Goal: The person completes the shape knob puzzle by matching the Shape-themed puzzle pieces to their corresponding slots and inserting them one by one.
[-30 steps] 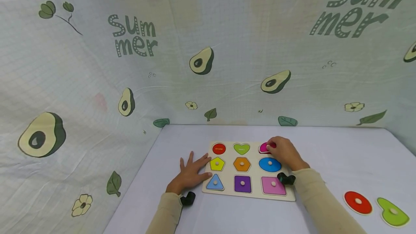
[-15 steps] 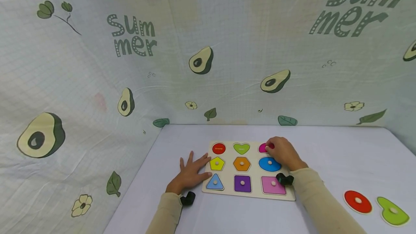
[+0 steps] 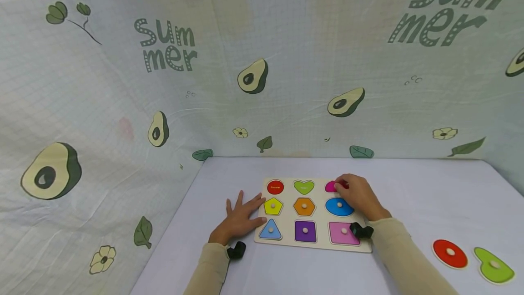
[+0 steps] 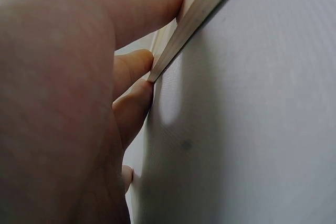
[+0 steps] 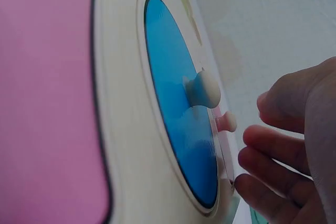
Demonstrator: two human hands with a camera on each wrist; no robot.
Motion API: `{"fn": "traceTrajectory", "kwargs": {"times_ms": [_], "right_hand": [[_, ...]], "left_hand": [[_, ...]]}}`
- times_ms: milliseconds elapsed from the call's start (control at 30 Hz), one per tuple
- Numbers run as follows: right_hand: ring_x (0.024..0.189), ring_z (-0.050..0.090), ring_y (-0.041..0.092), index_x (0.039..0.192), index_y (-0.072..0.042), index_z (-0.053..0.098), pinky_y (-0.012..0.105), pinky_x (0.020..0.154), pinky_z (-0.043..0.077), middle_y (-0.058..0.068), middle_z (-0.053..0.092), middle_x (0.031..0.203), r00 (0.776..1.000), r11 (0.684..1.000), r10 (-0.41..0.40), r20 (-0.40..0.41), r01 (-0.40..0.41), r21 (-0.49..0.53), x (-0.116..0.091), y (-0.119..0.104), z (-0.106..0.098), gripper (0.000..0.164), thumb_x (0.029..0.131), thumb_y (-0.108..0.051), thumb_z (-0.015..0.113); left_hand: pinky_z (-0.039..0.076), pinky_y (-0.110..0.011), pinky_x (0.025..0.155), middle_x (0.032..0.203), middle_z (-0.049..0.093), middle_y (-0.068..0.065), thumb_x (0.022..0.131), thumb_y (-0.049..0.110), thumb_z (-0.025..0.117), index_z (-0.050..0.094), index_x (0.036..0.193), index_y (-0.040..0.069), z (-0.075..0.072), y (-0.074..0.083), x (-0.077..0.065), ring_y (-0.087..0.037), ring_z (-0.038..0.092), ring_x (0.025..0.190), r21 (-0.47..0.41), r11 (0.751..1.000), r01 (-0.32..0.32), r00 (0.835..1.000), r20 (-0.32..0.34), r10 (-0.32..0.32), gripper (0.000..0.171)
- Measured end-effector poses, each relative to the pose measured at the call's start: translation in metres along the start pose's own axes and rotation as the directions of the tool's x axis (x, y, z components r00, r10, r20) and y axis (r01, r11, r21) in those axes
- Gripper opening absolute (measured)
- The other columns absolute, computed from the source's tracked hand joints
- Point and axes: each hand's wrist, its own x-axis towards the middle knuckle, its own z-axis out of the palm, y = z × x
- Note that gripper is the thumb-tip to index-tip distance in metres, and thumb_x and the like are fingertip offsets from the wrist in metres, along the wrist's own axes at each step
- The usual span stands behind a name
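Observation:
A wooden peg puzzle board (image 3: pixel 288 236) lies on the white table, with knobbed shapes in three rows. My left hand (image 3: pixel 237 220) is spread at its left side; in the left wrist view, the fingertips touch the board's edge. My right hand (image 3: pixel 360 195) is over the top right corner, beside the magenta piece (image 3: pixel 330 186), which it partly covers. In the right wrist view, the relaxed fingers (image 5: pixel 273 156) are close to that piece's knob (image 5: pixel 227 122) but not around it. The blue oval piece (image 5: pixel 178 114) sits in its recess below.
A red round piece (image 3: pixel 444 253) and a green heart piece (image 3: pixel 497 273) lie on the table (image 3: pixel 434 204) at the right. The board's circle recess (image 3: pixel 275 187) and heart recess (image 3: pixel 304 187) hold no pieces. A patterned cloth (image 3: pixel 294 122) hangs behind the table.
The magenta piece, slightly offset a second ago, now sits flush in its recess. My right hand has shifted slightly, its fingers off the knob. The left hand has stayed put.

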Motion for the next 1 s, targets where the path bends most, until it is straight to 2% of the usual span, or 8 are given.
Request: {"fn": "traceTrajectory", "kwargs": {"times_ms": [167, 533, 833, 1000], "right_hand": [[0.1, 0.062, 0.036, 0.112, 0.0, 0.071, 0.055, 0.09, 0.053, 0.016, 0.07, 0.106, 0.998, 1.0, 0.002, -0.067, -0.001, 0.009, -0.014, -0.001, -0.005, 0.025, 0.096, -0.019, 0.067], [0.095, 0.063, 0.033, 0.113, 0.0, 0.071, 0.053, 0.086, 0.054, 0.015, 0.07, 0.105, 0.994, 1.0, 0.0, -0.107, 0.001, 0.01, -0.04, -0.007, -0.023, 0.025, 0.095, -0.017, 0.067], [0.091, 0.064, 0.032, 0.111, -0.001, 0.071, 0.052, 0.08, 0.056, 0.014, 0.071, 0.102, 0.989, 0.998, -0.024, -0.143, 0.016, -0.057, -0.052, -0.004, -0.033, 0.024, 0.094, -0.017, 0.07], [0.09, 0.063, 0.032, 0.112, 0.0, 0.071, 0.052, 0.079, 0.057, 0.014, 0.07, 0.101, 0.991, 0.996, -0.013, -0.137, 0.0, -0.092, -0.06, 0.0, -0.039, 0.025, 0.093, -0.017, 0.07]], "left_hand": [[-0.016, -0.071, 0.109, 0.161, 0.032, 0.011, 0.09, 0.06, 0.06, 0.043, 0.153, 0.036, 0.0, 0.0, 0.001, -0.04, -0.006, 0.152, -0.003, 1.0, -0.008, 1.0, -0.001, 0.008, 0.07], [-0.016, -0.071, 0.109, 0.161, 0.032, 0.01, 0.091, 0.058, 0.06, 0.043, 0.153, 0.035, -0.002, 0.001, -0.001, -0.041, -0.006, 0.152, -0.004, 1.0, -0.014, 1.0, 0.0, 0.014, 0.069], [-0.016, -0.071, 0.109, 0.161, 0.032, 0.01, 0.091, 0.059, 0.06, 0.042, 0.153, 0.035, -0.001, 0.001, -0.002, -0.041, -0.006, 0.152, -0.006, 1.0, -0.011, 1.0, -0.001, 0.011, 0.069], [-0.016, -0.071, 0.109, 0.161, 0.031, 0.011, 0.091, 0.059, 0.06, 0.042, 0.153, 0.036, -0.001, 0.0, -0.001, -0.04, -0.006, 0.152, -0.004, 1.0, -0.005, 1.0, 0.001, 0.005, 0.069]]}}
